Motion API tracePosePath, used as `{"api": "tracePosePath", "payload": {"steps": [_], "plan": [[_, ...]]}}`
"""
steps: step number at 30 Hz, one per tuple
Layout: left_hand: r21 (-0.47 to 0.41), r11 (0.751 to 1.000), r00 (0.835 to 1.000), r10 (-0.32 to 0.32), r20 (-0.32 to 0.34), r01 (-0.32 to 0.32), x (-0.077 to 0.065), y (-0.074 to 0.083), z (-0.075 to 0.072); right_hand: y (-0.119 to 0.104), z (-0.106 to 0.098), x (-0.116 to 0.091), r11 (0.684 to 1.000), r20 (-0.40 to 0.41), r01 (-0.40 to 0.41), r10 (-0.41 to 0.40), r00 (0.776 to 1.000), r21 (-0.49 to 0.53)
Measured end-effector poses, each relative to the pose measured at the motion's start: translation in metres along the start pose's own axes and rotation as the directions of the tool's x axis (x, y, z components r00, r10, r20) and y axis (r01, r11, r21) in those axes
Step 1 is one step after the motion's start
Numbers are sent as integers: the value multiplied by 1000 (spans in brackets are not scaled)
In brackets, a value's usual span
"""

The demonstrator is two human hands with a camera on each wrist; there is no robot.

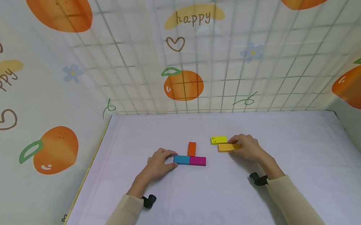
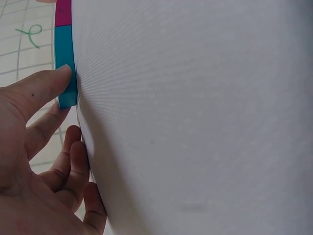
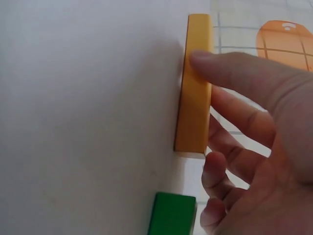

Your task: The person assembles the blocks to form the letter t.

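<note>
My left hand (image 1: 157, 164) pinches the left end of a blue block (image 1: 181, 159) between thumb and fingers. End to end with that block lies a magenta block (image 1: 198, 160). An orange-red block (image 1: 192, 149) stands off their far side, close to where they meet. With thumb and fingers my right hand (image 1: 248, 148) grips an amber block (image 1: 225, 147), whose right part it covers in the head view. Just beyond lies a bright yellow block (image 1: 218, 140). The right wrist view also has a green block (image 3: 173, 215) below the amber one; the head view hides it.
All the blocks are on a white tabletop (image 1: 188, 195). Behind it rises a curtain (image 1: 144, 76) printed with oranges, hearts and words, with a wire grid showing through. A yellowish edge (image 1: 85, 176) bounds the table on the left.
</note>
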State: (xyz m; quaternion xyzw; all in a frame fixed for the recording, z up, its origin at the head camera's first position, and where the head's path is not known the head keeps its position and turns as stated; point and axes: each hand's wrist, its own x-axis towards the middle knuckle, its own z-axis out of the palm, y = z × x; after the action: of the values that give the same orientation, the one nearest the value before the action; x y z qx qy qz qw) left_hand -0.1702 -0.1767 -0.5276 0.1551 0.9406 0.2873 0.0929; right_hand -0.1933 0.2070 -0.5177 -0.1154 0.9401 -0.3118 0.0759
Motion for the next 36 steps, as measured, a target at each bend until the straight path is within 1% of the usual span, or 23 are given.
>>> {"api": "tracePosePath", "payload": {"steps": [8, 18, 25, 36], "plan": [[5, 1000, 1000, -5, 5, 5, 1, 1, -1, -2, 0, 0, 1000, -7, 15, -15, 1000, -23], [14, 1000, 1000, -14, 12, 14, 1, 1, -1, -7, 0, -7, 1000, -25, 27, -28, 999, -12], [10, 1000, 1000, -12, 8, 12, 0, 2, -2, -16, 5, -12, 1000, -45, 26, -26, 999, 2], [-1, 1000, 1000, -8, 6, 8, -1, 3, -3, -30, 12, -22, 998, -55, 52, -54, 997, -27]]}}
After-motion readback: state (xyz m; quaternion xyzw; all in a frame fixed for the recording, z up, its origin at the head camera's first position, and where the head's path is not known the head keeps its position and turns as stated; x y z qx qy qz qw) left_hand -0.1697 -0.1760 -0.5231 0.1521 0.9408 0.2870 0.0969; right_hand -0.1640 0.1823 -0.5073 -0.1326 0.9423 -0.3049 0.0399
